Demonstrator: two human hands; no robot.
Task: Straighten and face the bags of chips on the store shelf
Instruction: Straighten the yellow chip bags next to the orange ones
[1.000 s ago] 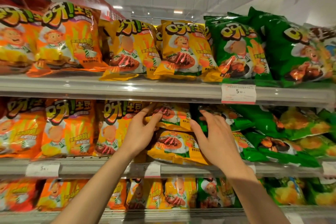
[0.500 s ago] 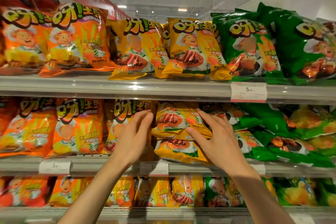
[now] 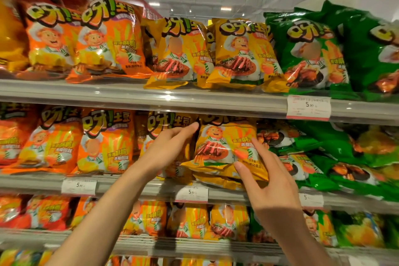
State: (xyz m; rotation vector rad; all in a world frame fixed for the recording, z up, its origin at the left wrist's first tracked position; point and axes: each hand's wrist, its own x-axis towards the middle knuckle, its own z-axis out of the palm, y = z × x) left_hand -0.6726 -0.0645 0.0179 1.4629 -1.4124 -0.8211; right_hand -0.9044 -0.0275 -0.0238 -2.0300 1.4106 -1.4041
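Both hands frame the yellow chip bag (image 3: 224, 147) on the middle shelf (image 3: 133, 183): right hand (image 3: 265, 181) pinches its lower corner at five o'clock, left hand (image 3: 166, 149), fingers straight, presses its edge at nine o'clock. Bag's upright, facing out.

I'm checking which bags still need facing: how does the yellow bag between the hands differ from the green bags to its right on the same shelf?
The yellow bag stands nearly upright, front outward; the green bags lie slumped and overlapping. The yellow bag's chef picture reads clearly; the green bags' fronts are tilted and partly hidden. The left hand touches the yellow bag's edge and the right hand grips its lower corner; no hand touches the green bags. Both share the middle shelf.
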